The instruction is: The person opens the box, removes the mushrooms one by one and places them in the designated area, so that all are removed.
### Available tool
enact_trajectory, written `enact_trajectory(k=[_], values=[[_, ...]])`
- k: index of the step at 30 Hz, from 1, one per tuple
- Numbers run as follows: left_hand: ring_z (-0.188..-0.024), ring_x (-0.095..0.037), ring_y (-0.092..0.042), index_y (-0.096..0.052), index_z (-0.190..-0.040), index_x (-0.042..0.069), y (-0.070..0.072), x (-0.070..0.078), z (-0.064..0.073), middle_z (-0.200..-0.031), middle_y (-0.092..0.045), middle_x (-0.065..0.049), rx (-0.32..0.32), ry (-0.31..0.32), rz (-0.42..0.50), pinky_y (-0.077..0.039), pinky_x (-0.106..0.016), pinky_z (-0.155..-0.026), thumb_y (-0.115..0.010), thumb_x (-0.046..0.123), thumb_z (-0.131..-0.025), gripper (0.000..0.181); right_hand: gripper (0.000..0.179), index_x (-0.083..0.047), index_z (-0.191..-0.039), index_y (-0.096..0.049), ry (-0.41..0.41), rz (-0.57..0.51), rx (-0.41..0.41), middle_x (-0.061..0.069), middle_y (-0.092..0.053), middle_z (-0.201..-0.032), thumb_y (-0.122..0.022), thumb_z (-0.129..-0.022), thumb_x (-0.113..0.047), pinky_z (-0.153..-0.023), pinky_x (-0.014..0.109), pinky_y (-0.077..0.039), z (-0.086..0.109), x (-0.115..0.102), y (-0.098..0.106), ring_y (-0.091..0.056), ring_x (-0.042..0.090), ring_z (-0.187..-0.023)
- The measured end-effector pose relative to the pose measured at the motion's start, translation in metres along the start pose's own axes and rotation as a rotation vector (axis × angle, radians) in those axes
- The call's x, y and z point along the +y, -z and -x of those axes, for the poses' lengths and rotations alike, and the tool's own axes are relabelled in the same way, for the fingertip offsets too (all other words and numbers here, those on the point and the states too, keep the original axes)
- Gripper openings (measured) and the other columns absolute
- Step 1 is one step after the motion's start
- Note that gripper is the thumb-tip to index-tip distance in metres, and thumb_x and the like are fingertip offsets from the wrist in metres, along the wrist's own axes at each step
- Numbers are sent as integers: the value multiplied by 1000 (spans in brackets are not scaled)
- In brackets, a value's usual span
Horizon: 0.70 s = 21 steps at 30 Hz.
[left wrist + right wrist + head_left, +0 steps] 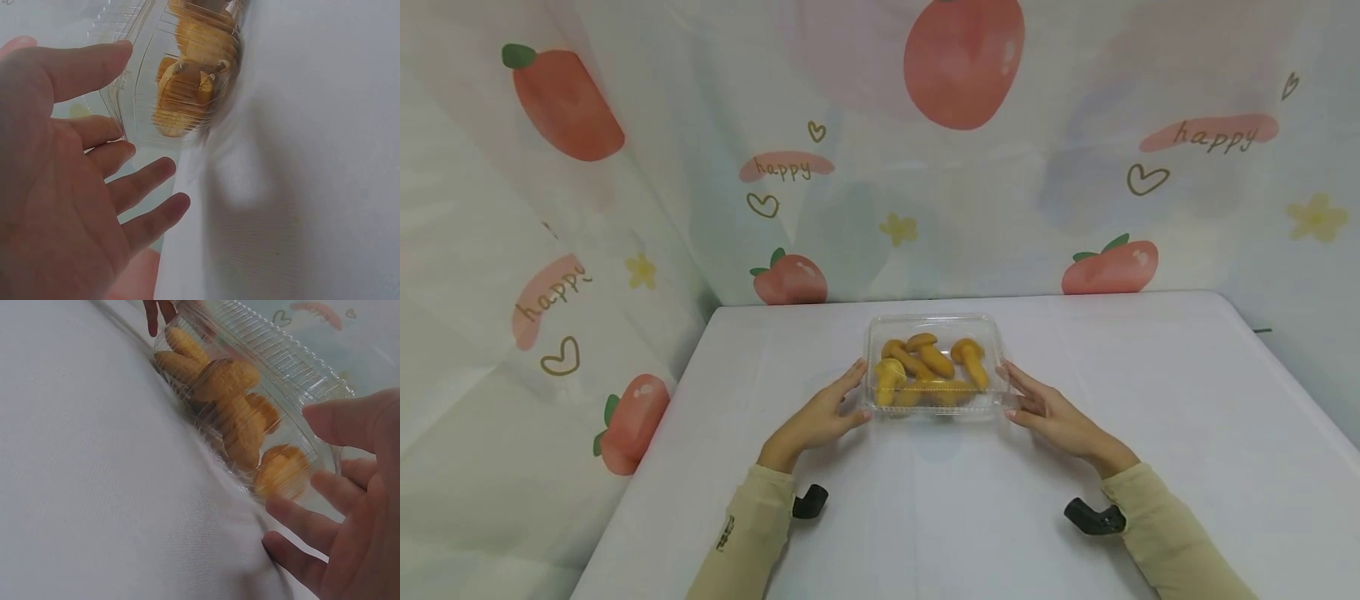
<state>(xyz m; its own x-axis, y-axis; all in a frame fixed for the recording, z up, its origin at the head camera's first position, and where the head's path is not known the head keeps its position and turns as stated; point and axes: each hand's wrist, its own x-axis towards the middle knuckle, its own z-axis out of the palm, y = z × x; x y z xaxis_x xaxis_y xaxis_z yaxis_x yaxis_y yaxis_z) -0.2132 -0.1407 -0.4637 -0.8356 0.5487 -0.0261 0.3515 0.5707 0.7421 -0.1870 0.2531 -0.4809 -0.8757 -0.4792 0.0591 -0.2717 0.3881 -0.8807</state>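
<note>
A clear plastic clamshell box (936, 407) rests on the table with several yellow-brown mushrooms (970, 363) inside it. At its left side is my left hand (820, 418), thumb and fingers spread and almost straight against the box edge. The left wrist view has the thumb (94, 69) by the rim and the lower fingers away from the plastic. My right hand (1058, 415) flanks the opposite side in the same manner. In the right wrist view its thumb (344, 422) meets the rim, and the fingers lie along the end wall.
A white cloth covers the table (917, 508). Behind and to the left hangs a pale curtain (865, 183) printed with red fruit, hearts and "happy". Black curved pieces stick out from the left sleeve (752, 517) and the right sleeve (1165, 525).
</note>
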Motion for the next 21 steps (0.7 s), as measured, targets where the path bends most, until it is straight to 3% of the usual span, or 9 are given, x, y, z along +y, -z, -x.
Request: enact_trajectory(k=[6, 14, 21], values=[[-159, -28, -14, -17, -162, 8, -1, 0, 1, -171, -12, -7, 14, -3, -27, -18, -48, -129, -64, 27, -99, 81, 76, -2, -162, -10, 22, 8, 5, 32, -19, -164, -57, -103, -13, -107, 28, -48, 0, 1, 1, -37, 58, -140], [-159, -29, -13, -18, -162, 6, -1, 1, 0, -172, -11, -8, 16, -1, -29, -17, -50, -129, -65, 27, -99, 81, 76, 2, -161, -10, 28, -8, 6, 34, -13, -165, -56, -103, -12, -109, 42, -46, -2, 4, -1, -34, 60, -140], [-158, -30, -15, -17, -162, 7, -3, -1, 0, -171, -12, -9, 27, -8, -1, -21, -52, -127, -64, 26, -99, 81, 73, 10, -158, -14, 90, -67, 51, 39, -17, -161, -57, -101, -5, -99, 8, -42, -4, 8, -5, -34, 64, -137]])
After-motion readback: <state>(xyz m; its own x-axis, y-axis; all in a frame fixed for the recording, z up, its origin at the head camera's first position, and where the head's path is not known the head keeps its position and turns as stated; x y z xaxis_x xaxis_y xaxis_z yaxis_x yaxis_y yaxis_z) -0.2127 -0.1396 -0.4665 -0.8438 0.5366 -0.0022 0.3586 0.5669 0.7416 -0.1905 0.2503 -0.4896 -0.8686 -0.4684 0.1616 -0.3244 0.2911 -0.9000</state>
